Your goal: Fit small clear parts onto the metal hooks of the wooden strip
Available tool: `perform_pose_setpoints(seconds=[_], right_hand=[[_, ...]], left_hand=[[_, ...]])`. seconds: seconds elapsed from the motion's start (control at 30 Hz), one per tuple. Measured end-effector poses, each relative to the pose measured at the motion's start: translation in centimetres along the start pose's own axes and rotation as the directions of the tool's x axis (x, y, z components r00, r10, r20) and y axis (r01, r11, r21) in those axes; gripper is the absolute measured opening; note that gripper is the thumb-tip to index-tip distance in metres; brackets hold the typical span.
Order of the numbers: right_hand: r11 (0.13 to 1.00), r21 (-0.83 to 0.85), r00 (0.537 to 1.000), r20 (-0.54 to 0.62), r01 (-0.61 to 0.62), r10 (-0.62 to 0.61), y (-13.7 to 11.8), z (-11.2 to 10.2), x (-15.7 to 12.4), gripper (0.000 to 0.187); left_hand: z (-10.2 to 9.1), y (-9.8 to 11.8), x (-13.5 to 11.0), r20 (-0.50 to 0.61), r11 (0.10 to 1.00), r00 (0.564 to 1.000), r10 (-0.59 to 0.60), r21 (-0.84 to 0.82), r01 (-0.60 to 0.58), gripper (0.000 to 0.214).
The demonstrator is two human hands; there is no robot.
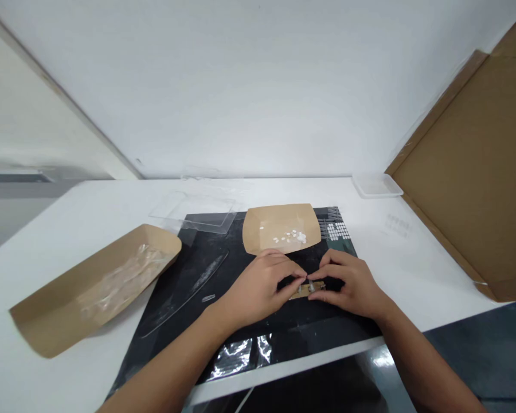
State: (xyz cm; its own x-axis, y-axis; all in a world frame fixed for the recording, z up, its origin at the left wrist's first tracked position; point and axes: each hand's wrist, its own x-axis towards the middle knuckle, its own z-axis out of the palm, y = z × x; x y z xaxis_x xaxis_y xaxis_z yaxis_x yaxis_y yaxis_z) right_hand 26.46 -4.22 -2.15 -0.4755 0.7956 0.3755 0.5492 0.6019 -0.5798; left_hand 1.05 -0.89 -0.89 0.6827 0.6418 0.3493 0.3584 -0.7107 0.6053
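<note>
On my feed, the left hand [255, 288] and right hand [348, 285] both pinch a small tan strip [298, 293] just above the black mat [284, 332]. Their fingertips nearly meet around a metallic piece [312, 287] (mostly hidden, too small to make out).

A paper tray [279, 217] sits at the far edge of the mat [176, 304] — a second tray [47, 312] lies left, on the table [425, 275].

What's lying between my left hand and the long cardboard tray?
Head view: a long clear strip and a small clear piece, on the black mat.
</note>
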Motion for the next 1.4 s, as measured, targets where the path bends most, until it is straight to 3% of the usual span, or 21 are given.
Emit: perform_pose_setpoints(seconds=[0.53,0.9,1.03,1.23,1.4], right_hand=[[0.999,-0.028,0.999,0.008,-0.038,0.039,0.03,0.56,-0.31,0.027],[0.997,-0.046,0.995,-0.074,0.058,-0.061,0.28,0.74,-0.36,0.044],[0.995,-0.033,0.989,-0.109,0.097,-0.100,0.23,0.67,-0.39,0.033],[0.988,-0.006,0.987,-0.053,0.152,-0.152,0.41,0.84,-0.62,0.027],[0.981,-0.008,0.978,-0.077,0.193,-0.193,0.28,0.84,-0.61,0.018]], left_hand=[[0.10,0.57,0.27,0.061,0.999,0.997,0.038,-0.021,-0.037,0.015],[0.36,0.34,0.12,0.030,0.999,0.999,0.045,-0.024,-0.045,0.013],[0.35,0.36,0.05,0.026,0.999,0.999,0.018,-0.036,-0.017,0.012],[0.58,0.07,-0.48,0.023,0.985,0.986,-0.165,-0.051,0.166,0.015],[0.26,0.24,-0.34,0.053,0.988,0.990,-0.132,-0.069,0.136,0.016]])
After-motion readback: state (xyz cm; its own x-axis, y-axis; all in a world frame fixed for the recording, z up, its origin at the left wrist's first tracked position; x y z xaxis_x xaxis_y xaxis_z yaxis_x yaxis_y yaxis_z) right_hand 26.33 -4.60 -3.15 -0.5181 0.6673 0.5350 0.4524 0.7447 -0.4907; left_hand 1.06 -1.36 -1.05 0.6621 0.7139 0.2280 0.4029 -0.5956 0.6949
